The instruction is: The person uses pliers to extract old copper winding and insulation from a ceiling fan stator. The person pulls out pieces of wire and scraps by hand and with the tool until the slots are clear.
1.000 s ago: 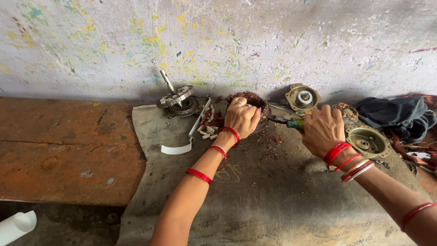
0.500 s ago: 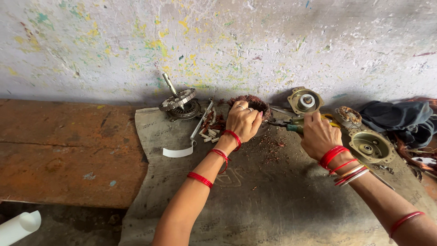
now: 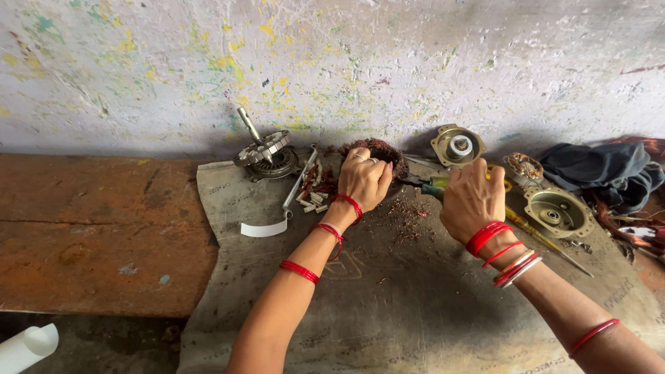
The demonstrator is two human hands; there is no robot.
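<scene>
Our one view, from the head, looking down and forward

We look from above our own arms onto a grey mat (image 3: 388, 305) on the floor, facing a paint-flecked wall (image 3: 332, 69) at the far edge; our hands sit mid-frame, fairly near, with rusty boards (image 3: 97, 228) to the left.

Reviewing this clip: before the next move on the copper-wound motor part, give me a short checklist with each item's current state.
1. Left hand steadies the wound stator: ok.
2. Right hand grips the green-handled tool: ok.
3. Tool tip seated on the winding: cannot tell, hidden by the left hand.
4. Stator rests on the grey sack mat: ok.
5. Rotor with shaft lies apart from both hands: ok.
</scene>
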